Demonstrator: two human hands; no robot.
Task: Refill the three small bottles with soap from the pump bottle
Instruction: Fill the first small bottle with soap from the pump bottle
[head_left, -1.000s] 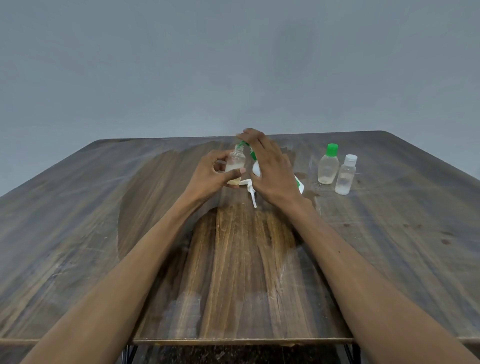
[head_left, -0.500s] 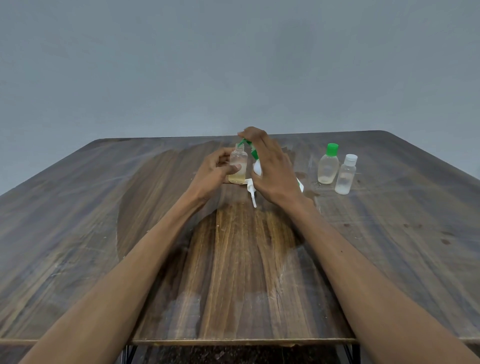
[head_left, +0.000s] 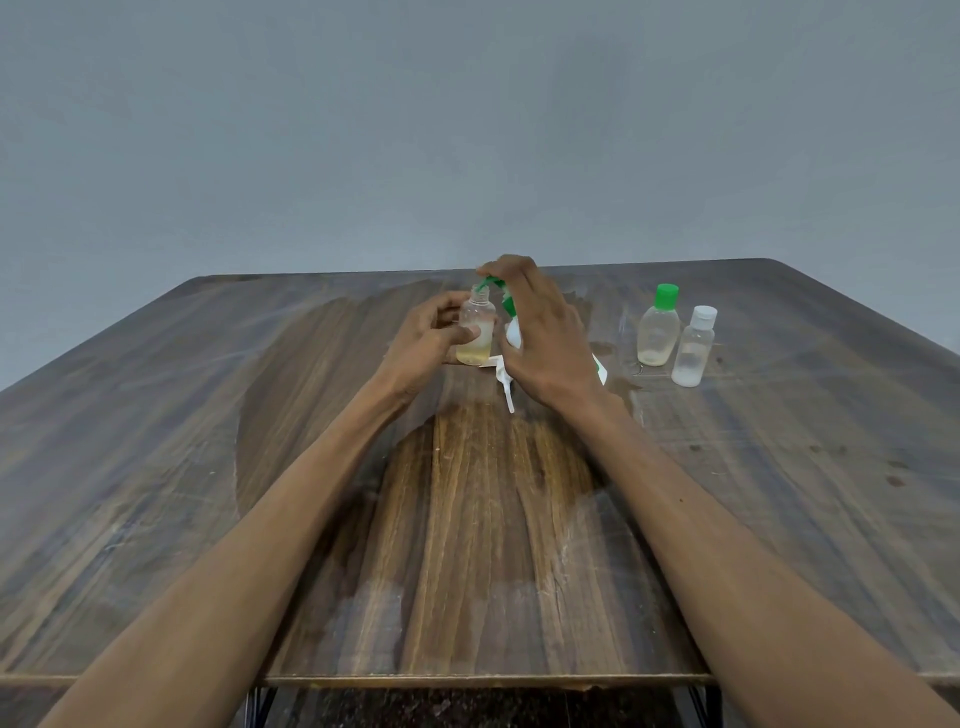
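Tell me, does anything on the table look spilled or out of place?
Yes. A wet-looking patch darkens the wooden table between the right hand and the green-capped bottle, perhaps spilled liquid. A loose white piece, possibly a cap, lies below the small bottle that the left hand holds.

Open bottle stood left of pump bottle; two capped bottles farther right on table.

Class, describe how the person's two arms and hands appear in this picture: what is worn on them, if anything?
Both forearms are bare up to the frame edge; no sleeves show. The left hand and right hand wear no gloves. No watch, bracelet or ring is visible on either wrist or on the fingers that show. No markings can be made out.
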